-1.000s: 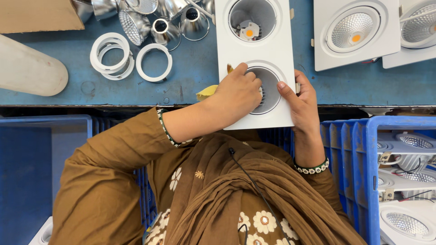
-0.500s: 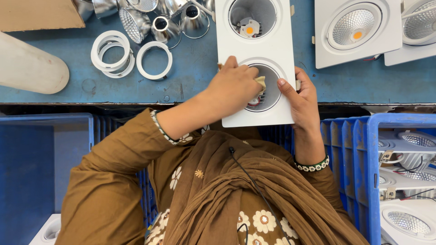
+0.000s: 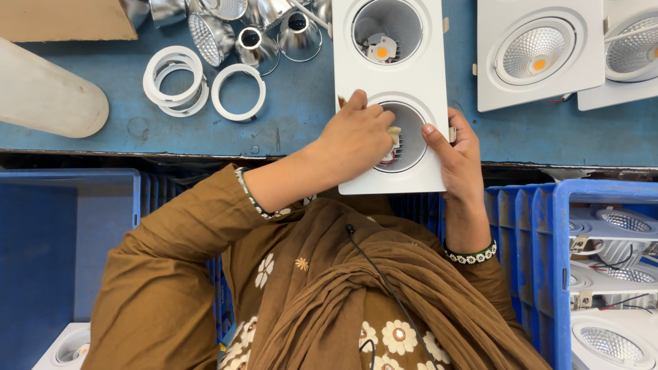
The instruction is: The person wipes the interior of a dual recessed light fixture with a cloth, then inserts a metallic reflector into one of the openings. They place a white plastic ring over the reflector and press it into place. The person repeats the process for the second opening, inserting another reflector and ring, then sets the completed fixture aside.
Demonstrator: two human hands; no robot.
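The white twin-downlight housing (image 3: 391, 89) lies flat at the blue bench (image 3: 288, 116) edge, near side overhanging; the right hand (image 3: 460, 154) pinches that edge to steady it — fingers closed on the frame; the left hand (image 3: 356, 140) dips into the near socket (image 3: 401, 137), fingertips curled around a small yellowish part (image 3: 395, 136); loose white trim rings (image 3: 237, 92) sit well apart, within reach.

Lighting assembly workshop bench

White square downlight housings (image 3: 534, 51) at one o'clock, shiny metal reflector cones (image 3: 236, 27) and white plastic rings (image 3: 238, 91) at eleven, blue plastic crates (image 3: 548, 274) holding finished lamps at four.
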